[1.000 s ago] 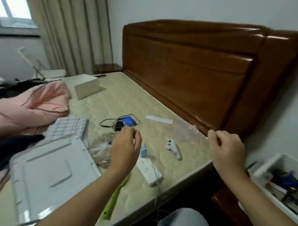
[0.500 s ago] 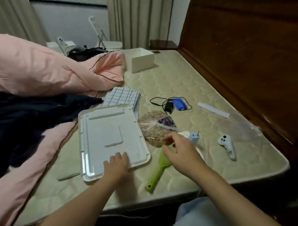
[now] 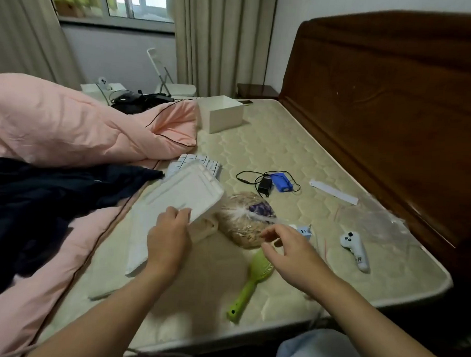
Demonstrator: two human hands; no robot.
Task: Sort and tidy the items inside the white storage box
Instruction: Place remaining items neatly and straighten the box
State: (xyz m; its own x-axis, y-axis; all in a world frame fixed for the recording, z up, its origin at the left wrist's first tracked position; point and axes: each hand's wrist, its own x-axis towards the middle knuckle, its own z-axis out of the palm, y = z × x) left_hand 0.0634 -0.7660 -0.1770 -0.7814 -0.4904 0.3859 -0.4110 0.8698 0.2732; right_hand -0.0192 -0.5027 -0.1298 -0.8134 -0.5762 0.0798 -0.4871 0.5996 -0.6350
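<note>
My left hand [image 3: 169, 237] has its grip on the near edge of the white lid [image 3: 182, 197], fingers curled over the rim; the lid is tilted, far edge raised off the mattress [image 3: 284, 148]. The frame is motion-blurred around the lid, so I cannot tell what lies beneath it. My right hand [image 3: 290, 251] hovers released, fingers loosely spread, grasping nothing, just above the clear bag of straw-coloured filler [image 3: 243, 219] and the green hairbrush [image 3: 251, 281]. A small blue-and-white plug [image 3: 305, 231] sits just right of my fingertips. Further right, near the bed edge, lies a white controller [image 3: 354, 249]. Far of the bag: blue device with black adapter and cable [image 3: 274, 182], and a white strip [image 3: 333, 191]. White open box [image 3: 222, 117] stands at the far side, beside the pink quilt [image 3: 69, 122]. A dark garment [image 3: 53, 192] lies left.
</note>
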